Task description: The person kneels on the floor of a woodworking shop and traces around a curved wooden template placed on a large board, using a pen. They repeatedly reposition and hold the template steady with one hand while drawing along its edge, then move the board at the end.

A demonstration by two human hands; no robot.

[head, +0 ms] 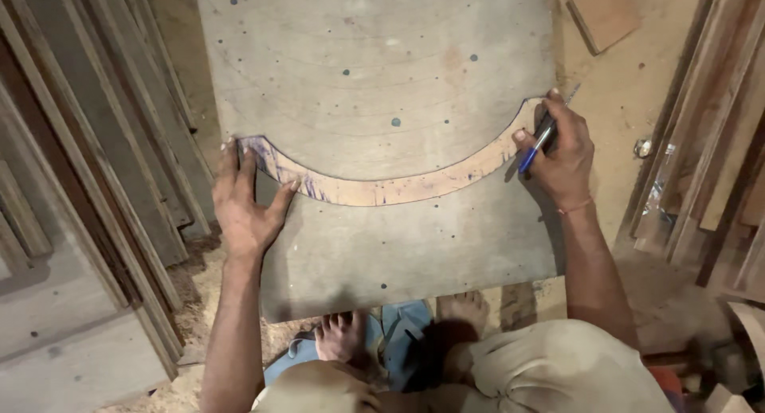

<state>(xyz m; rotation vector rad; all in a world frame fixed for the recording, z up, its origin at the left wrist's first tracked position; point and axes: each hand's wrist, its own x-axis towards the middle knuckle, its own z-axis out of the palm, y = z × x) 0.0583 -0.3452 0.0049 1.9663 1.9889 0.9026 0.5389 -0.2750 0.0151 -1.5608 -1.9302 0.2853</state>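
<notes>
On a workshop floor, a curved template [382, 188] is pinned to a board [382, 78] by the flat, spread left hand [243, 206]; a blue pen [535, 146] is gripped in the right hand [562, 154] — for tracing.

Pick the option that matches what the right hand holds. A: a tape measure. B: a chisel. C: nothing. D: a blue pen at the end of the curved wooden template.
D: the right hand grips a blue pen at the right end of the curved wooden template.
</notes>
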